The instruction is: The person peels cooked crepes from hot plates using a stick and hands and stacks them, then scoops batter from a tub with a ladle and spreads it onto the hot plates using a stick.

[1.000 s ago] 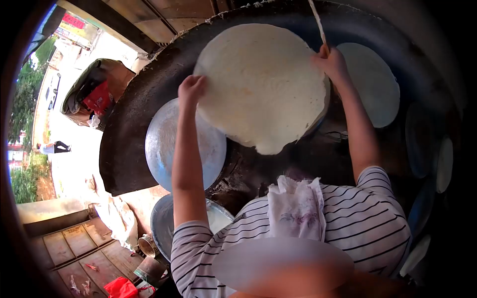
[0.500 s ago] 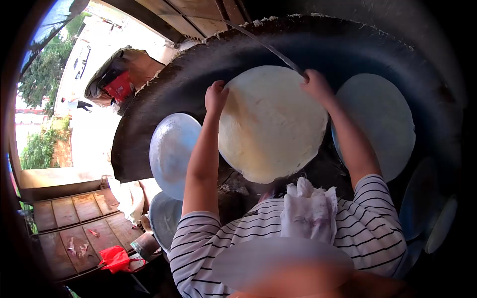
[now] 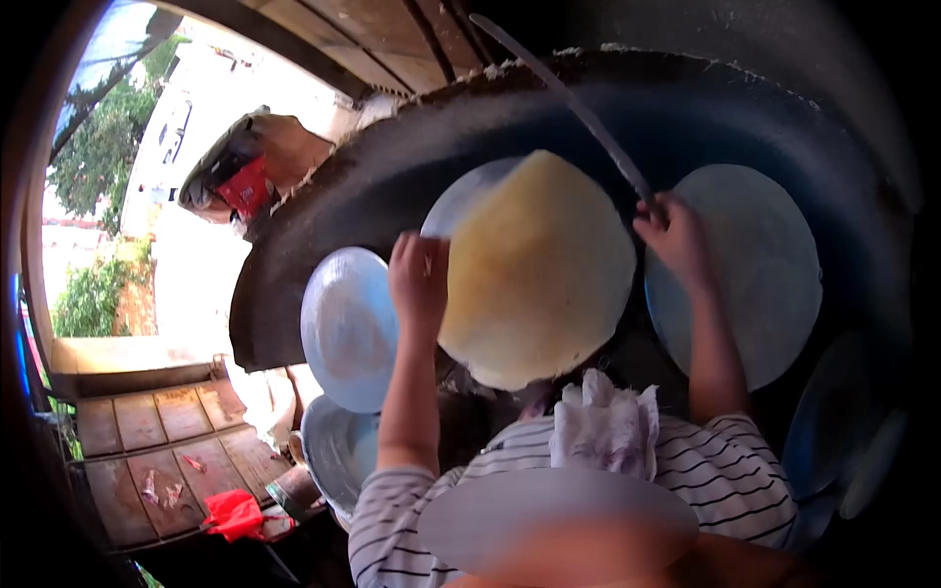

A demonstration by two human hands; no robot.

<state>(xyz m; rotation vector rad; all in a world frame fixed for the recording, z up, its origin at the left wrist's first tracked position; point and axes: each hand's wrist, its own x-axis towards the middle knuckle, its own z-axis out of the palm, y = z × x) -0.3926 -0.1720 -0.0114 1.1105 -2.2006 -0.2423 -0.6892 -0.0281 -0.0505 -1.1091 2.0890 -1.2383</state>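
A large round flatbread [image 3: 537,284], browned in its upper middle, lies over a round metal plate [image 3: 469,196] whose upper left part shows. My left hand [image 3: 419,279] is closed at the flatbread's left edge; what its fingers pinch is hidden behind the hand. With my right hand [image 3: 671,230] I grip the end of a long thin blade [image 3: 578,110], which slants up and left over the dark surface. This hand is between the flatbread and a second round pale sheet [image 3: 735,269] on the right.
A bare metal plate [image 3: 350,328] lies left of my left forearm. Below it is a metal basin [image 3: 338,451]. The dark curved counter [image 3: 323,211] surrounds the plates. A red bag [image 3: 233,514] lies at the lower left, and more round plates are in shadow at the right.
The flatbread has turned and shifted, so more browning and the plate beneath it show. My left hand has moved down, and my right hand has moved right and down with the blade.
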